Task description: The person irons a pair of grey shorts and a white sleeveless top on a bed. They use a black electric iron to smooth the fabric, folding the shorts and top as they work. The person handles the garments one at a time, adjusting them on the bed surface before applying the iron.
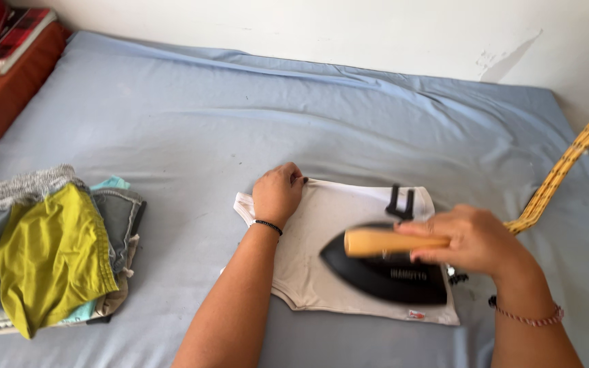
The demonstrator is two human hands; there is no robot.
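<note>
Bed (192, 116) with a light blue sheet fills most of the view, white wall behind it; stack of folded clothes (49, 252) sits at the left edge of the bed, olive-yellow piece on top, grey and denim ones under it; small white garment (308, 259) lies flat on the sheet near the middle, lower hem toward the camera; black iron (383, 272) with a pale wooden handle (376, 241) rests on the right half of the garment, pointed tip to the left; yellow patterned cord (567, 160) runs from behind the right hand up to the right frame edge; right hand (475, 242) grips the handle's right end, fingers (438, 255) curled tight around it, red thread band on the wrist; left hand (279, 193) presses the garment's upper left corner, fingers folded into a loose fist on the cloth, black bead band on the wrist; red items in the top left corner, too cropped to identify
</note>
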